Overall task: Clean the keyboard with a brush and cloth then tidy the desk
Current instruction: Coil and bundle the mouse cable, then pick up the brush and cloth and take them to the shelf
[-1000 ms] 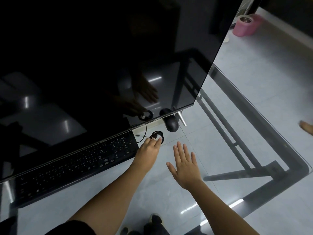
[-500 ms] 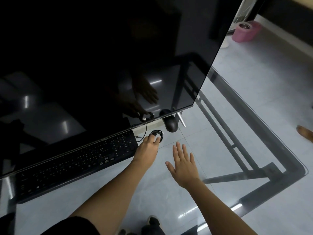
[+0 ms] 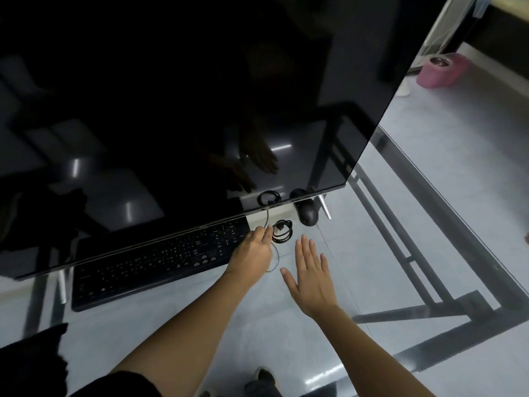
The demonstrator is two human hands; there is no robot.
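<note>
The black keyboard [image 3: 160,259] lies on the glass desk [image 3: 357,253], half under the edge of a big dark monitor [image 3: 171,110]. Just right of it sits a small coiled black cable [image 3: 282,230], with a thin wire running up to the monitor. My left hand [image 3: 252,250] reaches between the keyboard and the coil, fingertips bunched on the thin wire at the coil's left edge. My right hand [image 3: 310,276] hovers flat, fingers spread, just right of it, holding nothing. I see no brush and no cleaning cloth.
A black mouse [image 3: 307,213] rests under the monitor's right corner beside a silver stand leg [image 3: 325,207]. The dark desk frame [image 3: 423,282] shows through the glass. A pink container [image 3: 440,70] stands on the floor. Dark fabric [image 3: 28,356] lies at the lower left.
My left hand has drawn back a little from on top of the coil to its left edge. The right hand stays flat and open. The camera has shifted slightly.
</note>
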